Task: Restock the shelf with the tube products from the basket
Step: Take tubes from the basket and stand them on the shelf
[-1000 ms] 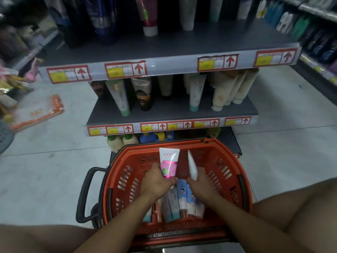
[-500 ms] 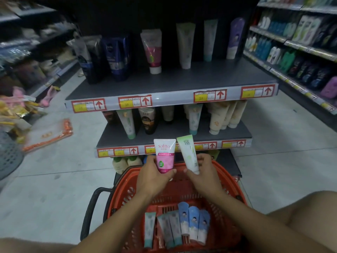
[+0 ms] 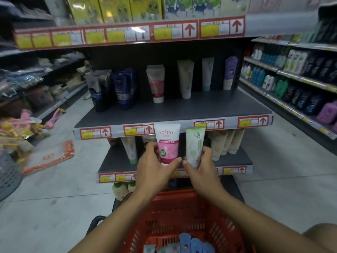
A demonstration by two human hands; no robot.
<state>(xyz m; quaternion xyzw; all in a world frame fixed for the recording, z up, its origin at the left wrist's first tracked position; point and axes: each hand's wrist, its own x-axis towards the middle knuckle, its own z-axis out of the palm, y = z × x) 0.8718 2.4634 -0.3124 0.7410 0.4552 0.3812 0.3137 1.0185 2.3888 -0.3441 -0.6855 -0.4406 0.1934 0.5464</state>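
Observation:
My left hand (image 3: 155, 168) grips a pink and white Softto tube (image 3: 167, 143), held upright in front of the shelf's price rail. My right hand (image 3: 202, 167) grips a pale green tube (image 3: 194, 146) beside it, also upright. Both tubes are above the red basket (image 3: 184, 216), which still holds several tubes, blue ones (image 3: 191, 243) among them, at the bottom of the view. The dark grey shelf (image 3: 182, 108) behind carries a matching pink tube (image 3: 156, 83), a beige tube (image 3: 186, 77) and others at its back.
Dark blue tubes (image 3: 124, 88) stand at the shelf's left, a purple tube (image 3: 230, 72) at its right. A lower shelf (image 3: 116, 161) holds more tubes. An orange packet (image 3: 49, 157) lies on the floor at left. Stocked aisle shelves (image 3: 291, 79) run along the right.
Both hands lifted their tubes out of the basket and up toward the shelf's front rail. The view tilted upward, so the top shelf shows and the basket dropped low.

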